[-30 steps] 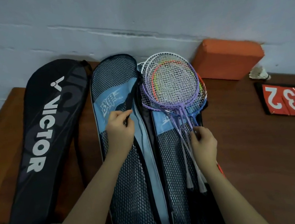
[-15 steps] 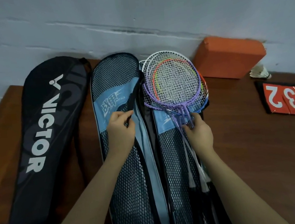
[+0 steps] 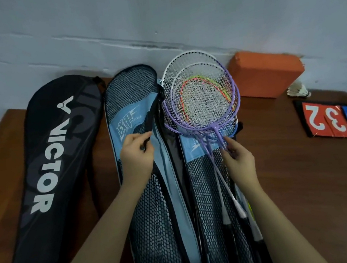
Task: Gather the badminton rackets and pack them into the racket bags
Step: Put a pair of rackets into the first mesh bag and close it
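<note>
beside what reads "victor", black racket bag (image 3: 50, 168), score cards (image 3: 337, 121) "2 3 9"

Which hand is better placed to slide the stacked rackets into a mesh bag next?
Right. The right hand already pinches the shafts of the rackets, while the left hand holds the mesh bag edge.

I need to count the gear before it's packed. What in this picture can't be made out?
Head view:
- Racket count: the heads overlap, so the number is unclear.
- Racket grips: cut off by the bottom edge and hidden by the right arm.
- Black bag: closed, contents hidden.
- Shuttlecock: too small for detail.
</note>
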`<state>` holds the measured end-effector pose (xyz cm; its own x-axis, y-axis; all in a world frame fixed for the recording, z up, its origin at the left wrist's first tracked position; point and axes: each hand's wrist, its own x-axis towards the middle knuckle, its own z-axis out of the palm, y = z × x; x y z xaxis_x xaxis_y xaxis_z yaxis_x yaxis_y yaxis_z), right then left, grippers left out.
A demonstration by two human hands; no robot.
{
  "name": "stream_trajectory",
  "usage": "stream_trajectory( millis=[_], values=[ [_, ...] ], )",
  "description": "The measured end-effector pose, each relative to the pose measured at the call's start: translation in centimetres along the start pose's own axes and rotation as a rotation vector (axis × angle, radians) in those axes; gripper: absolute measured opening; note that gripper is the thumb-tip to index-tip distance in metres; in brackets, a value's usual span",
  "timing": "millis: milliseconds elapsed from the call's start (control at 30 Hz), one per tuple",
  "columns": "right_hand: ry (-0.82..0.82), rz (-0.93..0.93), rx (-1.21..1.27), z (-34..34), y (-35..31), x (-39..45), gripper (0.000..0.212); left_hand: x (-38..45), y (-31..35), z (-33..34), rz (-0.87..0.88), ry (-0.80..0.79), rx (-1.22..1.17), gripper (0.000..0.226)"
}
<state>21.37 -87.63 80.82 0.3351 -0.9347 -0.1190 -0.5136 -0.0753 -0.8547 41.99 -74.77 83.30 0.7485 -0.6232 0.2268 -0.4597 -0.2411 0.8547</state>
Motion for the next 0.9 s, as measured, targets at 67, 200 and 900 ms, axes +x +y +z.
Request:
stream_trajectory(
  millis=[67, 200, 900],
  values=[
    [-0.005, 0.014, 0.033, -0.3, -0.1, -0.3, 0.038, 0.1, 0.2, 0.0, -0.02, -0.023, -0.007, 0.026],
    [0.008, 0.044, 0.129, -0.7, -0.8, -0.8, 0.037, 0.6, 0.8, 0.0, -0.083, -0.059, -0.005, 0.027],
    [-0.047, 0.025, 0.433, -3.1, -6.5, -2.3, 0.041, 1.6, 1.4, -1.4, -0.072, -0.1, -0.027, 0.025]
  ],
)
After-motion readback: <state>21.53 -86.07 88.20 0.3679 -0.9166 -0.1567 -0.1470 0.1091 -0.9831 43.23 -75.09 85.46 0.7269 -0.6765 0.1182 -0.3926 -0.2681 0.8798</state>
